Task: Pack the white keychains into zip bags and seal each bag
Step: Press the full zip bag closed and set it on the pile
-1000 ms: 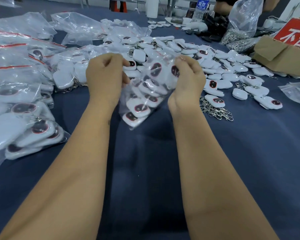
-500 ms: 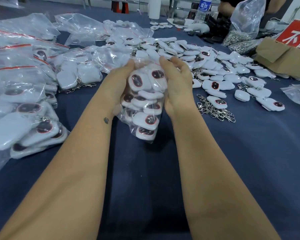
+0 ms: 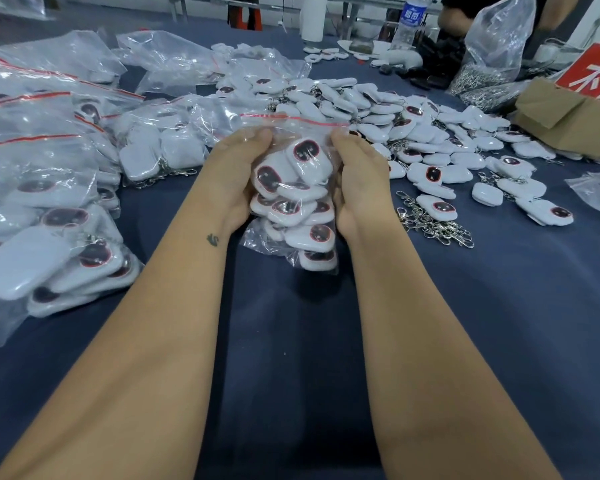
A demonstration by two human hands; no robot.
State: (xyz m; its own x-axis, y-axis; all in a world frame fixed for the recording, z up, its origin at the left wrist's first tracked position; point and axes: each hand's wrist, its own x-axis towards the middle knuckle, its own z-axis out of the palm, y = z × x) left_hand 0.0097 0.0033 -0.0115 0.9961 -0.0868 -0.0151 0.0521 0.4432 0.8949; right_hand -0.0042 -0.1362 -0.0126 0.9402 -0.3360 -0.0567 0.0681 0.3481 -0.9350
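Roughly midway, by look of table. Left hand [image 3: 234,174] and right hand [image 3: 357,178] cupped full zip bag [image 3: 293,202] from both sides, fingers straight, pressing plastic, bag upright above blue cloth [image 3: 499,323]. Red zip strip [image 3: 293,120] at top; could not tell whether sealed. Many filled bags [image 3: 49,209] lay at left, done. Big heap of loose keychains [image 3: 413,133] remained behind and right, unpacked. Empty bags [image 3: 174,64] waited at far left. Plenty left, in my judgement.
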